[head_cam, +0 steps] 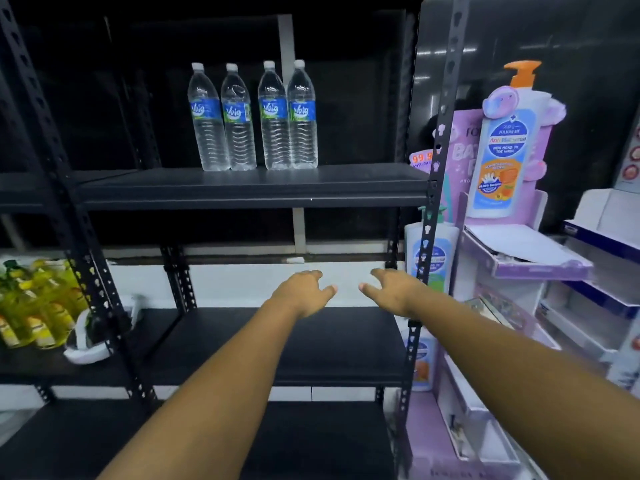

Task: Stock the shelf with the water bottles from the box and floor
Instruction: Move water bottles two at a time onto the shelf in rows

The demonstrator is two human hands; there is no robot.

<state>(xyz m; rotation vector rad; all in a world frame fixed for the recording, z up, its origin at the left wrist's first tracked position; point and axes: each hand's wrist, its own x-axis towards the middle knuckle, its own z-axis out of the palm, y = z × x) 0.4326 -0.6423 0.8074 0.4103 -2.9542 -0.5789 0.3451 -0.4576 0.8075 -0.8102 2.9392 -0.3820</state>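
Currently, four clear plastic water bottles with blue labels [252,116] stand upright on the black metal shelf board [249,188]; below that board, left hand [302,292] and right hand [391,289] hover spread and empty. Neither box nor floor stock shows; further bottles are best set upright beside the row, labels forward.

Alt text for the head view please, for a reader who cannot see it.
Two bare hands, left hand and right hand, reach forward empty, fingers loosely spread, over a bare black lower shelf. Four water bottles stand upright in a row on the upper shelf. A purple soap display stands to the right, yellow bottles to the left.
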